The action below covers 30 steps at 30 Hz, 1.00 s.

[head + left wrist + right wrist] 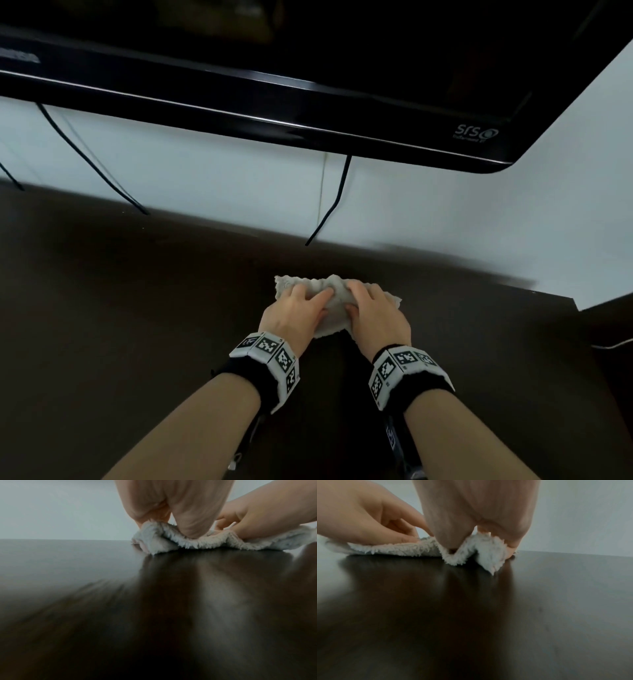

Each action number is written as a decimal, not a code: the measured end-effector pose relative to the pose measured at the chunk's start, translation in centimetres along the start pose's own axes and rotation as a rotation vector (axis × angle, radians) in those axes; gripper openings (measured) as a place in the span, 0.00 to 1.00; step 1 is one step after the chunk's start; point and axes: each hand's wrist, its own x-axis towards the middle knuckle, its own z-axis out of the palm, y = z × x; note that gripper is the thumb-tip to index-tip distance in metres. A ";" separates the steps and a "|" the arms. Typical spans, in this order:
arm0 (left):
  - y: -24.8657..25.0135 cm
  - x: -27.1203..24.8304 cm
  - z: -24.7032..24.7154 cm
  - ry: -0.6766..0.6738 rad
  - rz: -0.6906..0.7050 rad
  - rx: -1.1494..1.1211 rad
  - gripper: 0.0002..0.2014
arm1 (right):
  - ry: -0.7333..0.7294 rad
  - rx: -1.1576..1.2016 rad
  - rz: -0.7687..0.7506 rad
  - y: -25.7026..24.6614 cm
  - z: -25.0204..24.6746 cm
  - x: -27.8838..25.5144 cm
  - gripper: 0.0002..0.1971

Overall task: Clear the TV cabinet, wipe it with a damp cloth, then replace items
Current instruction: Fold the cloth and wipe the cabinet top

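A white fluffy cloth (337, 291) lies bunched on the dark brown cabinet top (137, 308), right of centre and near the back wall. My left hand (317, 301) grips its left part, with fingers curled over the fabric and the thumb pressing it down. My right hand (359, 299) grips the right part in the same way. In the left wrist view the thumb of my left hand (187, 524) digs into the cloth (205, 542). The right wrist view shows the cloth (488, 553) pinched up between the thumb and fingers of my right hand (484, 534).
A black TV (308, 68) hangs just above and behind the hands. Black cables (329, 212) drop down the white wall (205, 171) to the cabinet's back edge. The cabinet's right end (575, 305) is close by, with a white cable (613, 344) beyond it.
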 end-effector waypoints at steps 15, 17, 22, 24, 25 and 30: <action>0.0 -0.4 -0.2 -0.022 0.090 0.071 0.24 | -0.044 -0.245 -0.078 -0.4 0.8 -2.9 0.29; 0.3 -1.2 -0.3 -0.041 0.079 0.090 0.23 | -0.102 -0.282 -0.069 -0.7 0.6 -3.5 0.28; 0.2 -5.4 -0.2 -0.047 0.099 0.142 0.16 | -0.005 -0.325 -0.049 -3.1 1.4 -7.6 0.27; 0.0 -7.7 -0.2 -0.062 0.108 0.166 0.13 | 0.071 -0.342 -0.058 -3.9 2.5 -10.0 0.26; 0.0 -9.0 -0.2 -0.078 0.112 0.170 0.13 | 0.110 -0.340 -0.072 -4.4 2.9 -11.3 0.23; -0.8 -17.5 0.4 -0.144 0.116 0.206 0.13 | 0.225 -0.264 -0.103 -7.5 4.6 -19.6 0.15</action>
